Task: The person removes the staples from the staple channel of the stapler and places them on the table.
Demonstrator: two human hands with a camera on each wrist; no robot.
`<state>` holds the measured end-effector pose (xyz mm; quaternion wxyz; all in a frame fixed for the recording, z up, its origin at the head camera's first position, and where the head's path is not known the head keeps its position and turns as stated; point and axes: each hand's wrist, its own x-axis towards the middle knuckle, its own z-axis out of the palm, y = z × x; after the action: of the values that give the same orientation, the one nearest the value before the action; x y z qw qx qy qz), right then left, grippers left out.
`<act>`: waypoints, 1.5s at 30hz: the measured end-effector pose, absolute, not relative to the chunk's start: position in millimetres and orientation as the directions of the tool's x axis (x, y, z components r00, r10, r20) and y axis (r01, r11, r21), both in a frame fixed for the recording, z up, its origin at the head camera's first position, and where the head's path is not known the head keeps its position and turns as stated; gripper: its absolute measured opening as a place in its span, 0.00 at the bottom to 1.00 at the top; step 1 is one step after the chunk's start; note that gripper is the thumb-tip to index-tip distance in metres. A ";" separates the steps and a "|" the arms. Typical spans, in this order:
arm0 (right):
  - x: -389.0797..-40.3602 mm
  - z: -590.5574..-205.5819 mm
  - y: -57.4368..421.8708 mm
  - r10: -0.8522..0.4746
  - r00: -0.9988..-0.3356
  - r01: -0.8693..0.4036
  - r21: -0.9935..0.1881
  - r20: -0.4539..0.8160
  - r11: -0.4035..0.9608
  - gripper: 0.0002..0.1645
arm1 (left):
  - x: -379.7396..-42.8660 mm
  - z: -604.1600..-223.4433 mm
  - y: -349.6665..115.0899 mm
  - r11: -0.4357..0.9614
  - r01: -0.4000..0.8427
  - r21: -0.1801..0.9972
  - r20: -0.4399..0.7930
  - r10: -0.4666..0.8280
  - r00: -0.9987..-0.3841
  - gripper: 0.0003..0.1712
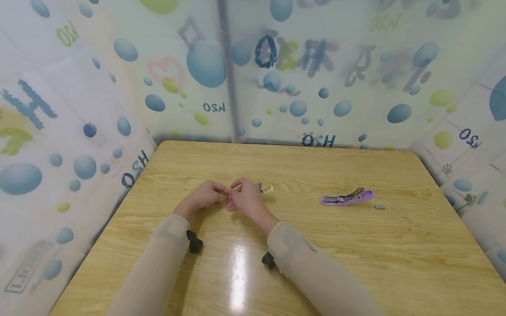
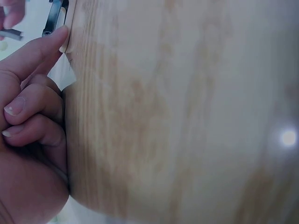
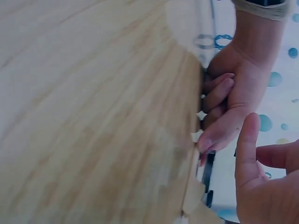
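An opened cream stapler (image 1: pixel 269 190) lies on the table, mostly hidden behind the hands in the head view. My left hand (image 1: pixel 206 195) pinches its near end between thumb and forefinger, other fingers curled against the tabletop. In the left wrist view, the stapler's dark metal channel (image 2: pixel 55 17) runs just beyond the fingertips. My right hand (image 1: pixel 248 199) is above the stapler, close to the left fingertips. Between its finger and thumb it pinches a short grey staple strip (image 2: pixel 11 34), seen at the left wrist view's upper left edge.
To the right lies a purple stapler (image 1: pixel 348 200), its top swung open. Beside it is a small grey strip of staples (image 1: pixel 380 207). The wooden table (image 1: pixel 336 259) meets patterned curtains (image 1: pixel 292 87) at the back and both sides.
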<state>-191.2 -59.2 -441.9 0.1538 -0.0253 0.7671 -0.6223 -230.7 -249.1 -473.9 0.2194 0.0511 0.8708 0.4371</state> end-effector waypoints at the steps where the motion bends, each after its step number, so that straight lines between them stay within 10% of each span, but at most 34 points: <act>1: -191.0 -439.6 -58.7 -0.235 -0.950 0.155 -0.965 -0.205 0.212 0.17 | -230.5 -473.9 -249.2 0.612 -0.104 0.784 -0.338 0.279 -0.899 0.17; 45: -175.9 -395.5 53.3 -0.267 -0.947 0.193 -0.981 -0.181 -0.021 0.18 | -227.0 -470.7 -247.4 0.585 -0.144 0.798 -0.361 0.273 -0.892 0.21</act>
<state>-175.9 53.3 -395.5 0.1613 -0.0271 0.6807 -0.7141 -227.0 -247.4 -470.7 0.2295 0.0375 0.8601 0.4540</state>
